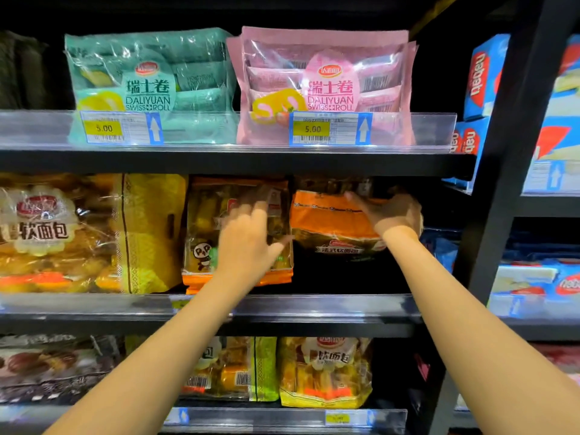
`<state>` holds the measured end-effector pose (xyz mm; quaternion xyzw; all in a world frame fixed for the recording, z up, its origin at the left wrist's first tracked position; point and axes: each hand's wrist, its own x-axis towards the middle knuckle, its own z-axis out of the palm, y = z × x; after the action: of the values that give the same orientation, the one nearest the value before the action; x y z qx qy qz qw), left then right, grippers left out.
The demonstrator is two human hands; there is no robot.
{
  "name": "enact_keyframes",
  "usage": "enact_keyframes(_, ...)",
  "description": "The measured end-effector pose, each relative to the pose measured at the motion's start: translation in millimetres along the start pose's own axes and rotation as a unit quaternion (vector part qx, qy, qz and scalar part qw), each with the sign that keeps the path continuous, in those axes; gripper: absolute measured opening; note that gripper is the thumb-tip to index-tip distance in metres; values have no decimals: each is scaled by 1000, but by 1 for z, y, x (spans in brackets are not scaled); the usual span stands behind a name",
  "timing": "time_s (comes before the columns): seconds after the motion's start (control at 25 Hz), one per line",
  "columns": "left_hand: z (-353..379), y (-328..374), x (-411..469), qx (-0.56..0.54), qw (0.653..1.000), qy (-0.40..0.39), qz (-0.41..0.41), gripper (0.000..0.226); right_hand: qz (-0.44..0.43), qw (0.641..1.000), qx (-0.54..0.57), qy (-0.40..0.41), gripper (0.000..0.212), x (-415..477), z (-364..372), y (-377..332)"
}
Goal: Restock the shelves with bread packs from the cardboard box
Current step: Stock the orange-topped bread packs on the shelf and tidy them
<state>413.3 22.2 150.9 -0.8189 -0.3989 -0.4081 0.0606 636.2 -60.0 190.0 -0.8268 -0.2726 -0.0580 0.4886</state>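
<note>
I see both arms reaching into the middle shelf [329, 307].

1. Right hand [394, 213]: its fingers are laid over the upper right part of an orange bread pack [326, 218] and hold it. The pack hangs tilted, clear of the shelf floor, in the dark gap at the right end of the row.
2. Left hand [248, 240]: its fingers are straight and spread, lying against the front of the panda pack [202, 237]. That pack stands upright just beside the held one.
3. A large yellow pack [62, 233] stands to the left of the panda pack.
4. On the shelf above stand a green Swiss roll pack [147, 83] and a pink Swiss roll pack [329, 83].
</note>
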Motion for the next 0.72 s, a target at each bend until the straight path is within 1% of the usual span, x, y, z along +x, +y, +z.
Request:
enact_keyframes(0.04,-2,17,8,-79,993,-86,-16,77,-1,1000,15,-4,95,-2,-3,-1)
enact_keyframes(0.08,1,25,21,-139,970,-194,-53,77,-3,999,34,-5,91,-5,-6,-2)
enact_keyframes(0.12,7,30,31,-178,942,-272,-75,74,-5,998,58,-7,88,-8,-8,-1)
enact_keyframes(0.16,13,29,38,-201,936,-279,-76,70,-10,996,91,-3,84,-11,-7,2)
enact_keyframes(0.24,21,23,43,-252,938,-225,-76,73,-23,983,184,4,83,-21,-3,13)
enact_keyframes(0.28,23,20,42,-274,937,-202,-78,77,-41,972,232,-2,86,-25,1,19)
enact_keyframes(0.36,25,17,43,-313,929,-179,-80,81,-70,949,303,-44,99,-31,10,30)
enact_keyframes(0.44,26,13,49,-352,913,-178,-105,77,-60,944,314,-79,107,-30,16,35)
enact_keyframes(0.48,27,10,53,-372,903,-182,-117,73,-51,950,296,-83,104,-28,19,36)
enact_keyframes(0.52,29,9,57,-385,897,-183,-121,71,-48,958,272,-80,97,-25,21,36)
enact_keyframes(0.56,29,10,59,-385,898,-178,-119,72,-48,966,244,-75,89,-22,24,35)
enact_keyframes(0.6,29,12,60,-369,907,-168,-116,75,-52,973,212,-69,84,-18,26,34)
enact_keyframes(0.64,29,15,60,-328,926,-152,-114,80,-52,979,184,-65,83,-13,28,33)
enact_keyframes(0.68,30,17,58,-254,951,-138,-109,86,-50,984,159,-59,84,-7,29,32)
enact_keyframes(0.72,30,19,53,-146,974,-142,-100,90,-48,988,141,-52,85,-1,30,33)
